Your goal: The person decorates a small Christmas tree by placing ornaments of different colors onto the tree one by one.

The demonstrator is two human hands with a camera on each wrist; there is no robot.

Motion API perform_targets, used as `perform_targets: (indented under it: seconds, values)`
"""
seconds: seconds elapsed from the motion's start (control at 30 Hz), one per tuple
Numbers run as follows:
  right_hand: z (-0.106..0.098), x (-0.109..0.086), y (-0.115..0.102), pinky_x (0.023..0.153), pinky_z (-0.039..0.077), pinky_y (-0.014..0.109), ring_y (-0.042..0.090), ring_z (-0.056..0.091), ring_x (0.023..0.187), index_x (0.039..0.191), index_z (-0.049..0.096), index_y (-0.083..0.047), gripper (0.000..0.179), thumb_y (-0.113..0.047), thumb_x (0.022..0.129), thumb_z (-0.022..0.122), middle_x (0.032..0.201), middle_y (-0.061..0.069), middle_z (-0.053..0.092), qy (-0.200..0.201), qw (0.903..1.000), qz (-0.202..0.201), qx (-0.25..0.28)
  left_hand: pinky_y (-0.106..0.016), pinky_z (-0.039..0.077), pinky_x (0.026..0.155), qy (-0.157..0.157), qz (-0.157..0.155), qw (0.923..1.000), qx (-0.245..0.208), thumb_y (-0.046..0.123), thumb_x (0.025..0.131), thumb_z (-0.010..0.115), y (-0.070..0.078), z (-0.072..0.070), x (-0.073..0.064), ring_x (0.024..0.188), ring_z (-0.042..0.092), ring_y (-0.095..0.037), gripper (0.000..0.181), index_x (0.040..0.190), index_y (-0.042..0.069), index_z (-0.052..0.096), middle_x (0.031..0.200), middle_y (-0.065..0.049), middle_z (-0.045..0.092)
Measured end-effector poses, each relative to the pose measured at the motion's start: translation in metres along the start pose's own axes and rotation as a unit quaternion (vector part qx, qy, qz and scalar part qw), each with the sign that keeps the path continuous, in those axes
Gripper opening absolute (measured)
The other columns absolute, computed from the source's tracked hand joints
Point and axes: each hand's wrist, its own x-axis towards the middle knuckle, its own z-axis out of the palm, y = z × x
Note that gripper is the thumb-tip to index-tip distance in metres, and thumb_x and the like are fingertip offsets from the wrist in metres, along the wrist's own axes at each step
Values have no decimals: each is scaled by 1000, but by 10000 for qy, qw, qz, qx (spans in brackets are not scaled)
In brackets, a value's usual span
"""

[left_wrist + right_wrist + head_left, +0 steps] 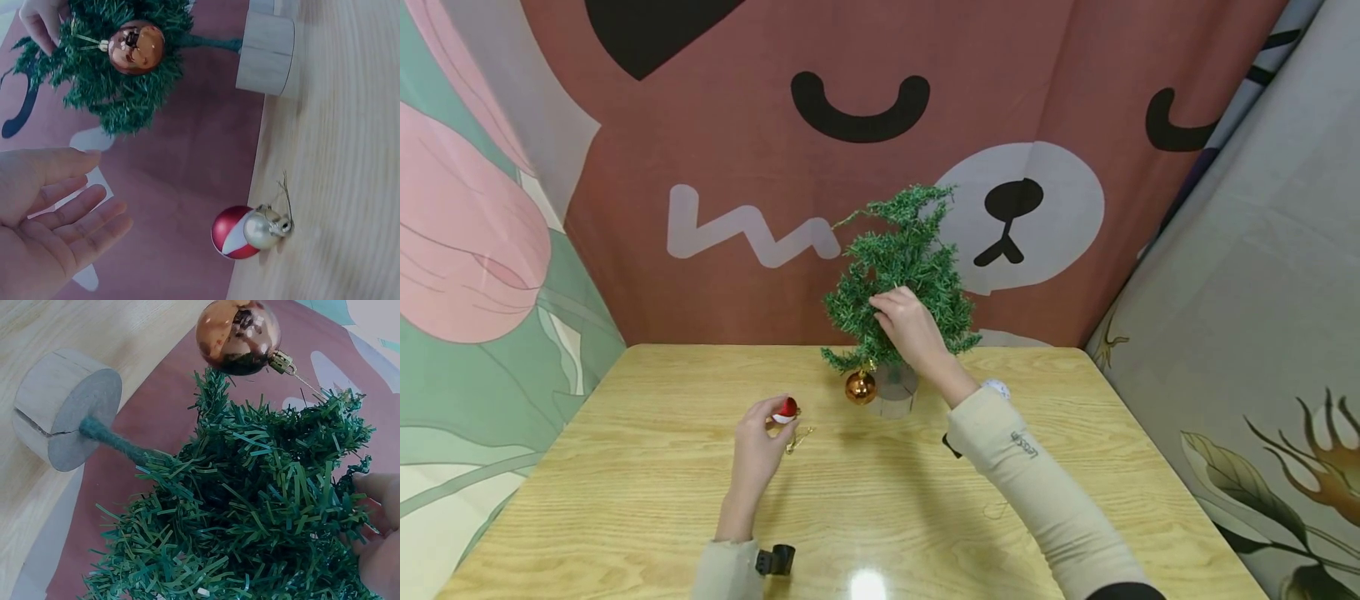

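Dressing the tree [917,258]: Judged part done, apparently at the stage of arranging greenery near the hung copper ball [861,388].
Red-and-white ball [226,228]: Lay on the worktop [647,467] close by a pale gold ball [262,230]; seemed to call for pinching and lifting next, without snagging.
Left hand [758,435]: Held loosely spread above both, gripping nothing.
Right hand [913,325]: Rested at the tree with bent fingers; could not tell whether pinching a sprig.
Tree: Stood upright on a wooden base [895,404]; looked dense, green, uneven-edged.
Copper ball: Hung low and glossy beside the base.
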Motion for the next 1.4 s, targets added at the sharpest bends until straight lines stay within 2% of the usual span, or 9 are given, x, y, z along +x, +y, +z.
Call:
perform_targets:
  seconds: [0.13,0.3,0.57,0.87,1.1,1.23,1.4]
  values:
    - [1,0,1,80,46,28,21,55,95,103,66,1,22,-2,81,63,99,11,64,-26,10000,53,56,-42,50,70,-270,-373,9988,-159,-16,67,67,-8,-5,0,88,57,-39,34,100,-13,59,96,-27,59]
    - [0,-1,0,81,46,29,21,55,96,104,65,1,22,-2,82,63,100,11,64,-83,9998,107,120,-43,49,74,-523,-770,9955,-168,-16,69,66,-19,-7,-1,91,56,-41,34,102,-15,58,99,-29,58]
    - [-1,-1,0,80,46,28,22,55,96,104,65,2,23,-1,82,63,101,11,64,-117,9997,100,191,-41,48,77,-597,-1244,9897,-371,-18,69,63,-34,-6,-5,93,55,-45,33,101,-19,56,100,-33,56]
    - [0,-1,0,80,46,28,22,54,97,104,65,2,23,-1,81,63,102,12,63,-147,9996,72,219,-40,47,81,-726,-2090,9742,-442,-9,74,65,-42,-4,-6,97,54,-41,31,103,-17,57,104,-31,56]
    - [-1,-1,1,81,46,28,22,54,98,105,65,2,23,-1,82,63,103,12,63,-225,9995,114,188,-43,47,79,-660,-2078,9757,-218,-7,74,66,-46,2,-6,94,55,-44,32,102,-19,56,101,-34,56]
    - [0,-1,1,81,46,28,22,54,98,105,65,2,23,-2,82,62,103,12,63,-247,9995,105,184,-47,45,81,-763,-2091,9749,49,-6,73,66,-49,5,-6,94,54,-45,35,104,-19,55,101,-34,55]
    - [0,-1,1,82,46,29,22,54,98,104,65,2,23,-1,82,62,103,12,63,-243,9995,70,204,-46,46,78,-884,-2056,9744,212,-7,73,65,-54,9,-7,90,56,-44,34,102,-20,55,98,-34,57]
